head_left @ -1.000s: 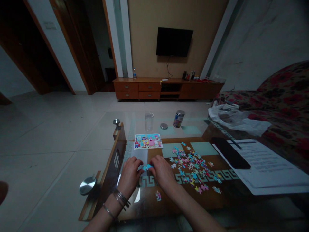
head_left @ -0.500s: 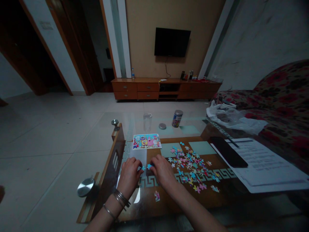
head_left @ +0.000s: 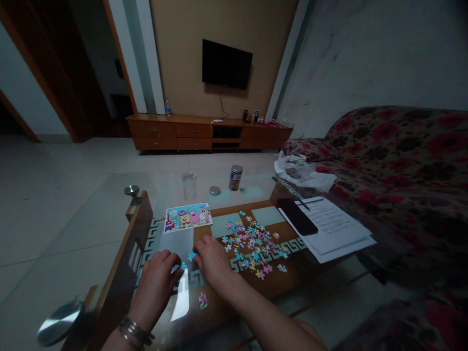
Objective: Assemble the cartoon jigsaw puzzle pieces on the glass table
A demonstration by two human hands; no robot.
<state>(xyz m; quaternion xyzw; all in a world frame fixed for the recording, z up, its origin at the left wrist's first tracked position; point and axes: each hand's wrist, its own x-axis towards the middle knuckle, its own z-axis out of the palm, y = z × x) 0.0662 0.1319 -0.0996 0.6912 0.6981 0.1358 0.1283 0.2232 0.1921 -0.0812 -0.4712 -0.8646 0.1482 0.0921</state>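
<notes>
My left hand (head_left: 161, 273), with bracelets at its wrist, pinches a small blue puzzle piece (head_left: 183, 266) low over the glass tabletop. Close to its right, my right hand (head_left: 211, 257) has its fingertips closed on another blue puzzle piece (head_left: 191, 256). A small gap separates the two pieces. Just beyond the hands lies a colourful cartoon picture card (head_left: 188, 217). To the right of my right hand spreads a heap of loose puzzle pieces (head_left: 256, 241). One pink and white piece (head_left: 203, 300) lies apart, nearer to me.
A clear glass (head_left: 189, 186), a round metal lid (head_left: 214, 190) and a printed tin (head_left: 236, 178) stand at the table's far side. A black phone (head_left: 298, 217) rests on printed papers (head_left: 332, 231) at right. Beyond them are a plastic bag (head_left: 303, 173) and a flowered sofa (head_left: 395, 141).
The camera has turned to the right, so everything appears shifted left. Both hands stay close together, each still holding its blue piece.
</notes>
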